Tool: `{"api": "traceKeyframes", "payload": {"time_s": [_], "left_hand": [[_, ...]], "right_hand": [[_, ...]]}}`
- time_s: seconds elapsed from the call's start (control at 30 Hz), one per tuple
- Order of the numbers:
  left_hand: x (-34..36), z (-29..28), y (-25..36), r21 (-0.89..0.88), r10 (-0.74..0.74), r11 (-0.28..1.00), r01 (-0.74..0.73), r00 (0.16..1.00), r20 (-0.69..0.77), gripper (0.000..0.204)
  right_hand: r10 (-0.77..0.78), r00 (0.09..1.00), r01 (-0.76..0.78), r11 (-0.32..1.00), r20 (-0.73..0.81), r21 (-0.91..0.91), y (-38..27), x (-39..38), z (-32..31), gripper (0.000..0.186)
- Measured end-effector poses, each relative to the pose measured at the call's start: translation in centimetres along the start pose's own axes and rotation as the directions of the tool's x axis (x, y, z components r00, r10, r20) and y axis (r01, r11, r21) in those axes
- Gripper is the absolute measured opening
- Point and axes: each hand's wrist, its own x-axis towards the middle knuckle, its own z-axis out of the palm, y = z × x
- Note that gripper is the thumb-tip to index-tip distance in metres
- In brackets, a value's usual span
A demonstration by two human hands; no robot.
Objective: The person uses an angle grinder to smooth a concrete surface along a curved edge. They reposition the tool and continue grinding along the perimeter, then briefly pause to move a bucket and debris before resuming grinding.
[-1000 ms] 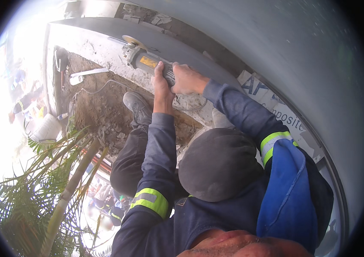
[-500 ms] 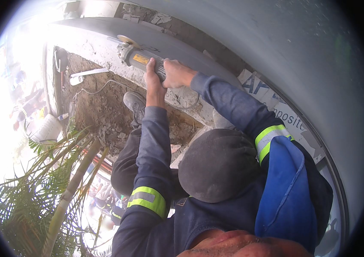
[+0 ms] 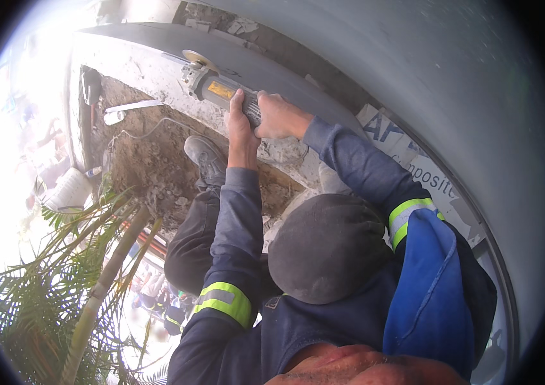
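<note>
Both hands are wrapped round the grey body of an angle grinder (image 3: pixel 219 90), which has a yellow label. My left hand (image 3: pixel 241 127) grips its back part from the left, thumb lying along the top. Beside it, my right hand (image 3: pixel 279 115) closes on the rear end from the right. The grinder's round tan disc (image 3: pixel 199 60) stands at the far end, over the border between a pale dusty ledge (image 3: pixel 150 76) and a smooth grey surface (image 3: pixel 253 58). Whether the disc touches either cannot be told.
Rough soil (image 3: pixel 150 154) lies left of my shoe (image 3: pixel 205 157), crossed by a thin cable (image 3: pixel 173 120). A palm plant (image 3: pixel 102 289) and a white bucket (image 3: pixel 69 192) stand at the left. Printed sheets (image 3: pixel 407 151) lie at the right, beside a large curved grey wall (image 3: pixel 477 96).
The grinder and both hands have shifted slightly to the right. The grip stays the same.
</note>
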Motion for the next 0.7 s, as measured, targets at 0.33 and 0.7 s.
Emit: {"api": "traceKeyframes", "payload": {"time_s": [0.33,0.7], "left_hand": [[-1.1,0.4,-1.2,0.053,0.015,0.998,-0.014,1.000,-0.026,0.036],[1.9,-1.1,0.8,0.007,-0.014,1.000,0.014,1.000,0.003,0.036]], "right_hand": [[0.017,1.000,-0.017,0.999,-0.005,-0.049,1.1,-0.9,0.5,0.061],[-0.012,1.000,0.012,1.000,0.029,0.001,0.6,3.4,1.5,0.062]]}}
